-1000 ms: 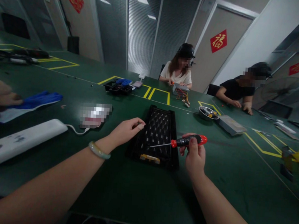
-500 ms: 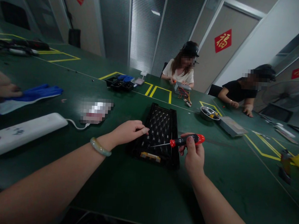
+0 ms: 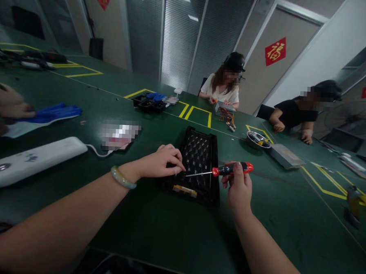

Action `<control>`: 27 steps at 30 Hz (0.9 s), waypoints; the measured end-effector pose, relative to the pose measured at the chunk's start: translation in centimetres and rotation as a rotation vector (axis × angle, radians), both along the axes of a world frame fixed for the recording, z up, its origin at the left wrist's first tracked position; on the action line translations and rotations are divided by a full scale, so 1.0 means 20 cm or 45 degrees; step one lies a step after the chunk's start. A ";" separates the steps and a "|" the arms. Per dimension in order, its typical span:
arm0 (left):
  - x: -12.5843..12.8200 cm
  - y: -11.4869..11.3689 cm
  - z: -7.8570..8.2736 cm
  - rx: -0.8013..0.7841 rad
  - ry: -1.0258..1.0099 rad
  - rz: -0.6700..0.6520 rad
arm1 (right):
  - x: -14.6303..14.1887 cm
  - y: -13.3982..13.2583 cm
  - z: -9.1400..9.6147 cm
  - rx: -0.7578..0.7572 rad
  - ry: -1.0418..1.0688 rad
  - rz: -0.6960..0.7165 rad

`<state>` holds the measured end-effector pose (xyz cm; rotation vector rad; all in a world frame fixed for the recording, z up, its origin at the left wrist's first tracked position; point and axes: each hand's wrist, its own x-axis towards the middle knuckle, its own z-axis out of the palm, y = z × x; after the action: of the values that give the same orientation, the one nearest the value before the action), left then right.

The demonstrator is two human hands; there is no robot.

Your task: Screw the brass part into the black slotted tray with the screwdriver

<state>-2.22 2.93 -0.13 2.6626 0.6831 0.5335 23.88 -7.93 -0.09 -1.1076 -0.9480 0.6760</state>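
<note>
A black tray-like case (image 3: 218, 153) lies in front of me, its inside lined with rows of small shiny bumps or pockets. On its near edge is a yellow piece (image 3: 184, 190). My right hand (image 3: 241, 189) grips a red-and-black screwdriver (image 3: 228, 169) by the handle, its thin shaft pointing left over the case. My left hand (image 3: 161, 161), with a bangle at the wrist, hovers over the case's near left part. Its thumb and index finger are drawn together beside the screwdriver's tip; anything between them is too small to make out.
A white power strip (image 3: 37, 158) and a blurred-out device (image 3: 121, 137) lie left, near blue gloves (image 3: 57, 114). To the right stand a metal bowl (image 3: 258, 140) of tools and a grey box (image 3: 286, 156). Two people (image 3: 220, 88) work across the table; another hand (image 3: 11, 103) is far left.
My left hand's fingers have moved nearer the screwdriver's tip, with thumb and index finger now pointing down to it. The screwdriver has shifted slightly right. The whole view has shifted a little.
</note>
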 end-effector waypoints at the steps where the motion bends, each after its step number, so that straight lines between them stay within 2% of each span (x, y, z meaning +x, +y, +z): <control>1: 0.00 0.00 0.01 -0.004 0.024 -0.009 | 0.00 0.00 0.00 -0.010 0.019 0.006; 8: -0.02 -0.02 0.05 -0.134 0.055 -0.059 | -0.04 -0.02 0.00 -0.106 0.047 0.081; 15: -0.03 0.00 0.03 -0.184 0.040 -0.144 | -0.06 -0.01 0.00 -0.159 0.047 0.097; 27: -0.03 0.00 0.02 -0.205 0.082 -0.125 | -0.05 0.00 -0.03 -0.166 0.059 0.091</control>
<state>-2.85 2.98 0.34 2.5552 0.5836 0.3525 22.93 -8.03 -0.76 -1.1716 -0.9175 0.8278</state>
